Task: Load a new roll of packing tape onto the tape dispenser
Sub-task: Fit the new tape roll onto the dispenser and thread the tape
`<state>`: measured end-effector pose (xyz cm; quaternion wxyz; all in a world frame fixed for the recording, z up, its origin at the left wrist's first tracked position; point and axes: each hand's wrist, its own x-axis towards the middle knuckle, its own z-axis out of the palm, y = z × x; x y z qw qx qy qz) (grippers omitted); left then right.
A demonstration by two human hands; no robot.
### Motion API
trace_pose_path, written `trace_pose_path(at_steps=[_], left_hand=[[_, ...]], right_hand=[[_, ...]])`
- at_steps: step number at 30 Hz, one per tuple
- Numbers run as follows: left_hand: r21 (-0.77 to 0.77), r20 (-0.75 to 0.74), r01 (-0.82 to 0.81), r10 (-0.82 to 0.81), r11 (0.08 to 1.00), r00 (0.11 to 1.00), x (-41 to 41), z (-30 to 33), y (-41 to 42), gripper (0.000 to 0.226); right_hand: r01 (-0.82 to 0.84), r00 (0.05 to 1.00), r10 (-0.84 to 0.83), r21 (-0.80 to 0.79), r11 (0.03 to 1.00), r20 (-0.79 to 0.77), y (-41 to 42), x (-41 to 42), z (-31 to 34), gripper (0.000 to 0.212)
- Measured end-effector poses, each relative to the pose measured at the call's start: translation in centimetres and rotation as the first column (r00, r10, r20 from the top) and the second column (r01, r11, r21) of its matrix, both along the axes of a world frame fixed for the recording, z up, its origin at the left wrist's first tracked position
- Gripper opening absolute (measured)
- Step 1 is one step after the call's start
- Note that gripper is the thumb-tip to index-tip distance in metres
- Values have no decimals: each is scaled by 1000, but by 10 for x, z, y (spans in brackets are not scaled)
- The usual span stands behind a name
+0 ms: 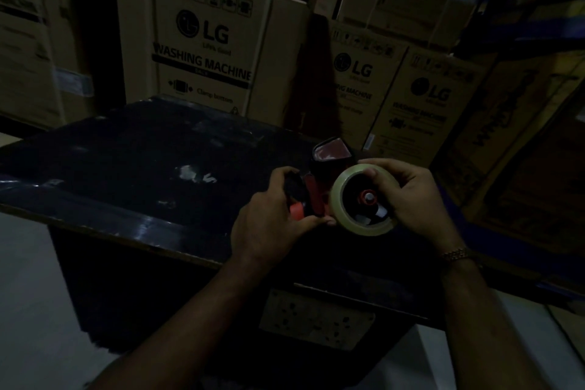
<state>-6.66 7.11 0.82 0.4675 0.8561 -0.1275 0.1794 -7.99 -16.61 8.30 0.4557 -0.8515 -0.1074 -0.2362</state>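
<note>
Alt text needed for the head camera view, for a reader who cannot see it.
In dim light, a person's right hand holds a roll of clear packing tape on the spindle of a red-and-black tape dispenser, gripped by the left hand above a black-wrapped box. Cardboard washing-machine boxes are stacked behind.

Single view, head-worn, wide-angle. Looks forward and steeply down from the wearer's own standpoint, both forearms entering from the bottom edge. Close range: the left hand (269, 209) and right hand (411, 196) sit just below centre, over a dark bench (126, 149). Stacked cardboard cartons (209, 41) fill the upper field. Dim lighting; edges bowed by the lens.
</note>
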Motion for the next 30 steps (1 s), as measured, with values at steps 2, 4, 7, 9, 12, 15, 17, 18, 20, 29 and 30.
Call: trace_pose_path(at_steps=[2, 4, 7, 9, 12, 15, 17, 18, 20, 29, 30], left_hand=[[-30, 3, -7, 7, 1000, 1000, 0, 0, 1, 108], [-50, 5, -12, 13, 999, 1000, 2, 0, 1, 105], [-35, 15, -22, 22, 999, 1000, 3, 0, 0, 102], [-16, 20, -35, 36, 999, 999, 2, -1, -1, 101], [3, 21, -36, 36, 999, 999, 1, -1, -2, 101], [19, 1, -23, 22, 1000, 1000, 0, 0, -2, 103], [33, -23, -23, 24, 999, 999, 0, 1, -2, 104], [39, -30, -27, 28, 999, 999, 0, 1, -2, 104], [56, -31, -27, 29, 998, 999, 0, 1, -2, 107], [176, -10, 10, -9, 984, 1000, -5, 3, -5, 104], [177, -10, 12, -10, 984, 1000, -5, 3, -4, 104]], right_hand=[[51, 998, -54, 60, 997, 39, 3, -1, -5, 22], [100, 992, -108, 108, 989, 67, 7, -1, -10, 21], [135, 985, -148, 143, 980, 85, 10, -3, -15, 21], [143, 984, -157, 150, 978, 83, 10, -3, -17, 21], [163, 982, -175, 146, 976, 72, 8, -3, -19, 23], [195, 977, -204, 130, 972, 61, 8, -3, -20, 17], [221, 973, -226, 123, 968, 36, 9, -6, -19, 16], [243, 969, -247, 106, 964, 27, 11, -7, -18, 18], [341, 937, -341, 16, 940, 72, 17, -11, -14, 26], [296, 954, -165, -695, 655, 251, 62, -25, 39, 33], [279, 960, -174, -769, 575, 218, 67, -25, 42, 36]])
